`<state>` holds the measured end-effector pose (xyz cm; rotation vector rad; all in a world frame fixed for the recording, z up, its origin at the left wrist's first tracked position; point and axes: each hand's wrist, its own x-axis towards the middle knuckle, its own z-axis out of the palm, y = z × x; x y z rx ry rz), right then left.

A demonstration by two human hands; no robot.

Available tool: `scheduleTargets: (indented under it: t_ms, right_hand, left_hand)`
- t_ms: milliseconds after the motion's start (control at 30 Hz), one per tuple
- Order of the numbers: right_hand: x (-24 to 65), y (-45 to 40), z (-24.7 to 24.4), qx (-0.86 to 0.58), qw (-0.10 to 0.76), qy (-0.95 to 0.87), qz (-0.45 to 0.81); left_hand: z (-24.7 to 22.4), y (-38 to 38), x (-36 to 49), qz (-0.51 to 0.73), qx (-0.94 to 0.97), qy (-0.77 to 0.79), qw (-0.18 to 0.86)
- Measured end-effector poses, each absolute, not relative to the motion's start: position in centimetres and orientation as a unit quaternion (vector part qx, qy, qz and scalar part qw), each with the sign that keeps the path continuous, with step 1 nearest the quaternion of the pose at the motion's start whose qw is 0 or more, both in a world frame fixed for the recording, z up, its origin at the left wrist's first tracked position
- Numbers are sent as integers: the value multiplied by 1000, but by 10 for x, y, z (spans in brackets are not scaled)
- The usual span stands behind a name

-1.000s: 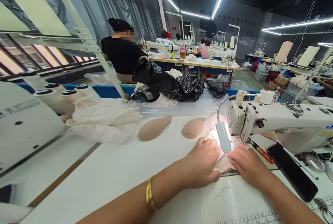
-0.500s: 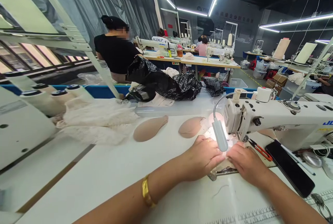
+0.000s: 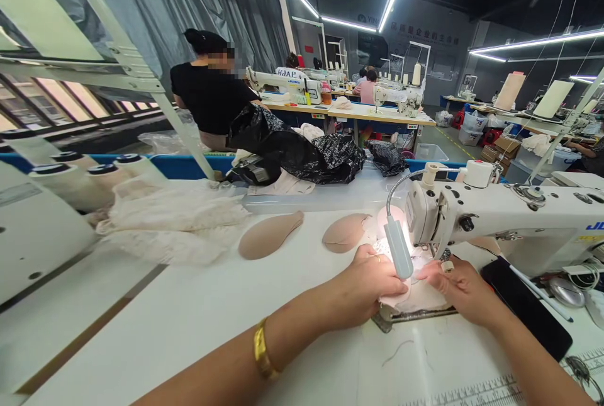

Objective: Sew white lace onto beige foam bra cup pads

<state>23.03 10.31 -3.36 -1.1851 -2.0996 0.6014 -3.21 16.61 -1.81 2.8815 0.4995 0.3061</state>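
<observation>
My left hand [image 3: 368,286] is closed on a pale pink fabric piece [image 3: 394,300], pressing it on the bed of the white sewing machine [image 3: 500,211]. My right hand [image 3: 465,286] is on the other side of the needle area, thumb and forefinger drawn together close to the lit fabric; what they pinch is too small to make out. A grey gooseneck lamp [image 3: 399,247] shines on the work and hides part of it. Beyond my left hand lie two beige moulded cups, one whole [image 3: 270,236] and one with a pale edging [image 3: 345,233].
White lace fabric [image 3: 174,220] lies at left near thread cones [image 3: 59,186]. A black phone [image 3: 528,308], pen [image 3: 538,289] and mouse [image 3: 566,291] are on the right, a ruler [image 3: 476,390] in front. Black plastic bags [image 3: 302,148] and a seated co-worker [image 3: 212,91] are beyond.
My right hand has shifted right and slightly up, away from my left hand, and now covers most of the orange snips. More of the pink fabric shows by my left hand.
</observation>
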Motion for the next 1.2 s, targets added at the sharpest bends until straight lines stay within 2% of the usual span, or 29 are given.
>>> scheduleTargets:
  t_ms: [167,267,567,767,967,1200]
  right_hand:
    - [224,107,-58,-503,217,-834,73]
    - [225,106,-61,-522,185,-831,52]
    - [221,104,-51,-523,184,-829,70]
    - [220,104,-46,-520,164,-836,50]
    - [220,106,-48,-528,156,-834,27]
    - [223,106,-46,-516,177,-838,14]
  left_hand:
    - [-19,172,-32,108,974,173,93]
    - [-18,175,-30,114,974,169,95]
    - [-16,173,-31,129,972,172,92]
    - [-13,176,-29,136,974,168,63]
    - [-17,178,-29,147,969,182,76]
    - [-22,179,-27,135,971,191,41]
